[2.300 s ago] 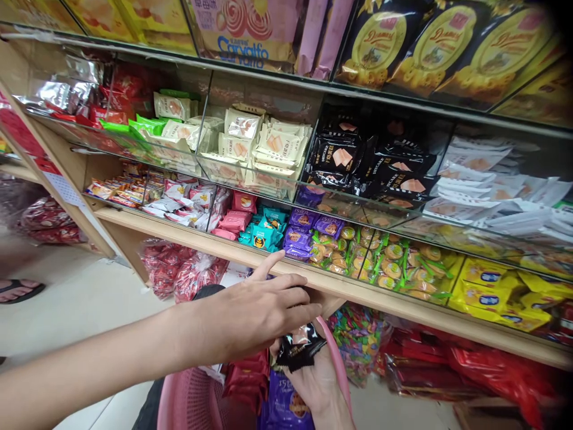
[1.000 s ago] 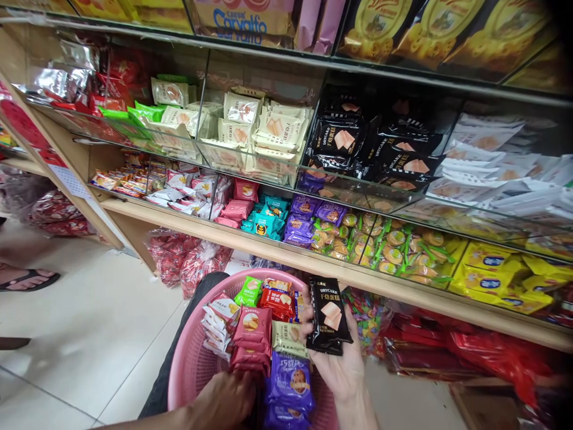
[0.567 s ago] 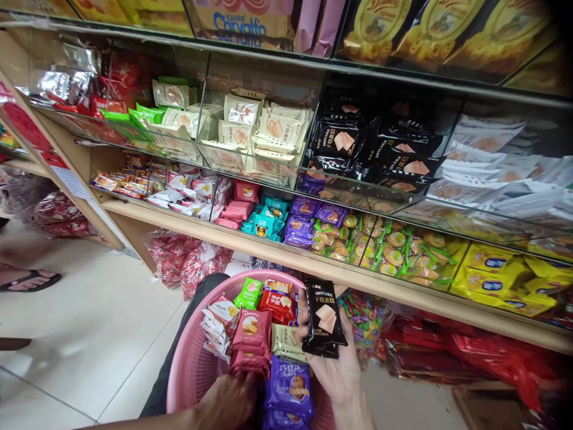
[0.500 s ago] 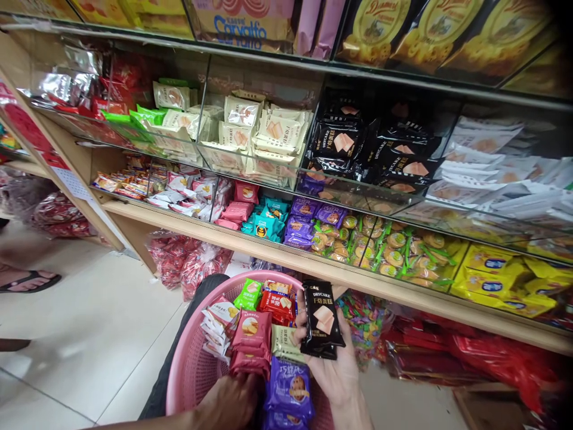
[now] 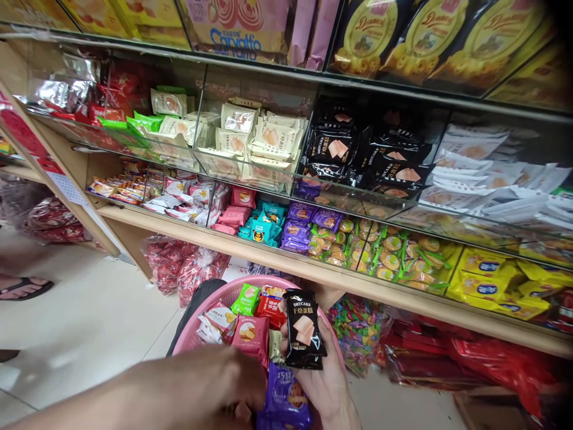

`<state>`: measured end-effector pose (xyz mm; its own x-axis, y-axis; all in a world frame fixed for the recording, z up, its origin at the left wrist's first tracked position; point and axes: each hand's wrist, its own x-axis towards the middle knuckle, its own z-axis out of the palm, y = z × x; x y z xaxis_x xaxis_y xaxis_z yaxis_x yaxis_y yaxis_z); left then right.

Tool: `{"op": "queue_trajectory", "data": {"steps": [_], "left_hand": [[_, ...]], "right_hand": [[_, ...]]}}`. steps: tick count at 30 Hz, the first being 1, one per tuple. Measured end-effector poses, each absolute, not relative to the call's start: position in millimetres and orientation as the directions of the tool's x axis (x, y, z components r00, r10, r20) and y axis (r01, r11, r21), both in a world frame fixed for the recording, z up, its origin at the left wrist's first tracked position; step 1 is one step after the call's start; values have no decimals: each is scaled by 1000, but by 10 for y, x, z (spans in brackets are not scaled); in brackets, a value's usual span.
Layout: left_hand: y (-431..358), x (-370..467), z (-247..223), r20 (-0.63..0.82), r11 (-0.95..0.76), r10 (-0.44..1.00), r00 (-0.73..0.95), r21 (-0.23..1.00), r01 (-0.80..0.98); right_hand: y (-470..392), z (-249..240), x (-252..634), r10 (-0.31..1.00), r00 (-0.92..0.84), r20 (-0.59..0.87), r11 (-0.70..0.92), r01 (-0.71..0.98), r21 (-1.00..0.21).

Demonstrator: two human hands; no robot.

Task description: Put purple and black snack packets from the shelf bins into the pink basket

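Note:
My right hand [image 5: 324, 385] holds a small stack of black dry cake packets [image 5: 303, 328] over the pink plastic basket [image 5: 230, 291], its fingers along the left side and its thumb on the right. My left hand [image 5: 235, 379], blurred, hangs over the basket's near left part with its fingers mostly hidden. Inside the basket are a dark pink packet [image 5: 250, 335], white packets [image 5: 218, 322], a green packet [image 5: 245, 300], a red packet [image 5: 271, 312], a cream packet [image 5: 274, 346] partly behind the black ones, and purple cookie packets [image 5: 286, 394].
Beyond the basket stands a wooden shelf [image 5: 250, 254] with glass-fronted compartments. They hold black packets [image 5: 335, 149], cream packets [image 5: 275, 140], white packets [image 5: 487, 179] and yellow packets [image 5: 486, 280]. Red bags [image 5: 447, 358] lie underneath at right. Another person's sandaled foot [image 5: 24, 286] is at left.
My left hand has risen from the basket's contents towards the camera and is blurred. My right hand has shifted slightly left and down with the black packets.

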<state>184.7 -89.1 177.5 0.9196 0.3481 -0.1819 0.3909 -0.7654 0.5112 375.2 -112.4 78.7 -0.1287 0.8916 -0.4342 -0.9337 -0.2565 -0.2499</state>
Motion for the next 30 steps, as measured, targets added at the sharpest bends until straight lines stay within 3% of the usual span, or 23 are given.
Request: {"op": "queue_trajectory", "data": {"steps": [2,4,8,19,22,24,27,30], "left_hand": [[-742,1857,2142,-46,-771,421,906,508,384],[-620,1908,2299,68,-867,386,920,366,337],[-491,2031,2211,1,-942,265,964,213,259],[-485,2094,2005,-54,-936,292,955,187,297],[-472,2010,2046,-72,-901,332,941,271,339],[-453,1894,2048,-91,-831,366,926,415,370],[-433,1665,1944,-145,-620,436,888,667,413],[-460,1472,1778,-231,-439,500,834,763,474]], "right_hand": [[-1123,727,3724,880,-141,-453,-265,-938,-223],[-1120,689,3678,881,-160,-445,-271,-942,-198],[-1127,706,3585,885,-180,-429,-297,-928,-224],[-1161,788,3503,873,-244,-421,-375,-889,-263],[-1173,807,3490,872,-245,-425,-378,-888,-263],[-1191,803,3475,868,-249,-429,-380,-890,-253],[-1223,749,3407,851,-319,-417,-440,-867,-234],[-1256,670,3290,834,-426,-350,-524,-811,-261]]}}
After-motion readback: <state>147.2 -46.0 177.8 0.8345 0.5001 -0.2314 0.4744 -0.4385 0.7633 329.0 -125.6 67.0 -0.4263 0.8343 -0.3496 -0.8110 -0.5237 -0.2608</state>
